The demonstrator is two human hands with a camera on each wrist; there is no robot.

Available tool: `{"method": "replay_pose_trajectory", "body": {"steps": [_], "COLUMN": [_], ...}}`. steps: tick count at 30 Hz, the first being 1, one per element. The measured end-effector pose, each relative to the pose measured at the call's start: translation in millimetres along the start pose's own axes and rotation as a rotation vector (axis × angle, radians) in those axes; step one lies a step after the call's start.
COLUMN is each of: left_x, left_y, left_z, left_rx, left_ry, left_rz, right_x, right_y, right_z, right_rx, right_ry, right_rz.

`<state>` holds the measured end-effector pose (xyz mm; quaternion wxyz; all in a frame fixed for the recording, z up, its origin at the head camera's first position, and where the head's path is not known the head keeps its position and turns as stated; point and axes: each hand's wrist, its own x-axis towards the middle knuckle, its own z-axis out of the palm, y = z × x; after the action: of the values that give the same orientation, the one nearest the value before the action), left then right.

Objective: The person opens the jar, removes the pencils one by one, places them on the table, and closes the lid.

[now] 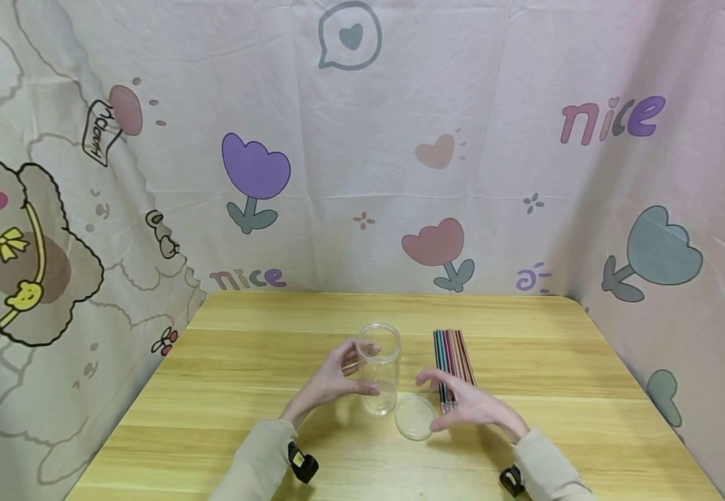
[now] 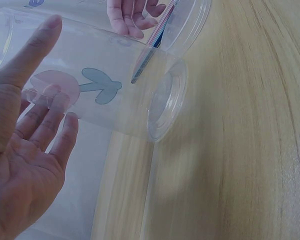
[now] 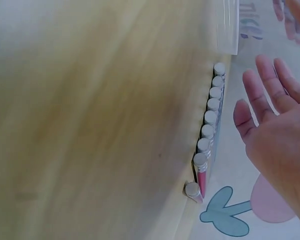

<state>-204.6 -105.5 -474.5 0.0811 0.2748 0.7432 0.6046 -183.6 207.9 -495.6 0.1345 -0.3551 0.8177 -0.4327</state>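
Note:
A clear cylindrical jar (image 1: 390, 372) stands upright with its top open. My left hand (image 1: 331, 379) holds it from the left, the thumb across its near side and the fingers behind its wall. In the left wrist view the jar (image 2: 135, 100) shows its base rim towards the tabletop, with the left hand (image 2: 32, 170) around its upper part. Beside the jar lies a round clear lid (image 1: 415, 419). My right hand (image 1: 467, 403) has loosely bent, spread fingers, the thumb tip close to the lid's right edge. In the right wrist view nothing lies in the right hand (image 3: 282, 125).
A row of several coloured pencils (image 1: 452, 355) lies behind the right hand, their white eraser ends (image 3: 210, 117) facing me. All this is on a light wooden table (image 1: 243, 348). A printed cloth (image 1: 350, 243) hangs along its back and sides.

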Motion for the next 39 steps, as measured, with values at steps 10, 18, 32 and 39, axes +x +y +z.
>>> {"method": "replay_pose_trajectory", "body": {"steps": [10,18,32,39], "left_x": [0.1,-0.4,-0.7,-0.4], "left_y": [-0.8,-0.8,-1.2,-1.0], "left_z": [-0.3,-0.4,-0.6,-0.5], "left_rx": [0.027,0.026,0.031,0.024], "left_ry": [-0.001,-0.005,-0.005,0.000], "left_rz": [-0.012,-0.014,-0.003,-0.018], "right_x": [6.9,12.5,19.8,20.4], "right_y": [2.9,1.0,3.8,2.2], "right_z": [1.0,4.1,7.9,8.6], "right_rx": [-0.011,-0.057,-0.076,-0.096], "right_ry": [-0.129,-0.181,-0.213,-0.220], "right_rz": [-0.036,0.003,-0.035,-0.022]}}
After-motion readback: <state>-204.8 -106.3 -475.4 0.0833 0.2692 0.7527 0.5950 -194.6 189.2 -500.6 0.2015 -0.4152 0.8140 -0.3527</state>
